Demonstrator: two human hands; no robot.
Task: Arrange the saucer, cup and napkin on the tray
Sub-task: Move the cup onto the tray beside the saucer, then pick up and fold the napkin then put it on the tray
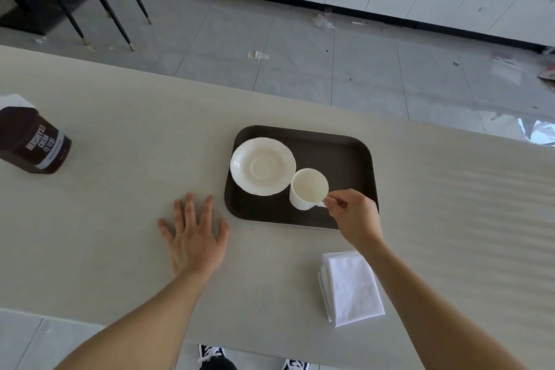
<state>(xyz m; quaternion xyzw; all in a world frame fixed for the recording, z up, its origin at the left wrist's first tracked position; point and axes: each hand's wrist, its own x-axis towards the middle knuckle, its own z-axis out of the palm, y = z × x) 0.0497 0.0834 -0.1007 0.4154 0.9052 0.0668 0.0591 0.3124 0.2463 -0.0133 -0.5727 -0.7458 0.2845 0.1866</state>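
We stand at a long pale grey counter [120, 117] with a grey tiled floor, white cabinet fronts and a grey chair beyond its far edge.

Our right hand [354, 213] pinches the handle of the small white ceramic cup [307, 189], finger and thumb closed on it. The cup is upright with its mouth up, and the handle points toward the tray's right edge, which suits a right-handed grip. Whether its base touches the tray we cannot tell. It sits over the near half of the dark brown rounded rectangular plastic tray [345, 159], just beside the white scalloped saucer [262, 166], with its rim overlapping the saucer's near-right edge in this view. We judge it is bound for the saucer's centre ring.

Our left hand [195, 234] rests flat on the counter, fingers spread and gripping nothing, near the tray's near-left corner, probably for balance.

The saucer lies flat in the tray's left half. The tray's long axis runs along the counter.

The folded white cloth napkin [351, 288] is off the tray near the counter's near edge, long axis running toward the tray.

A brown cocoa tin [33, 141] stands well apart at the left.
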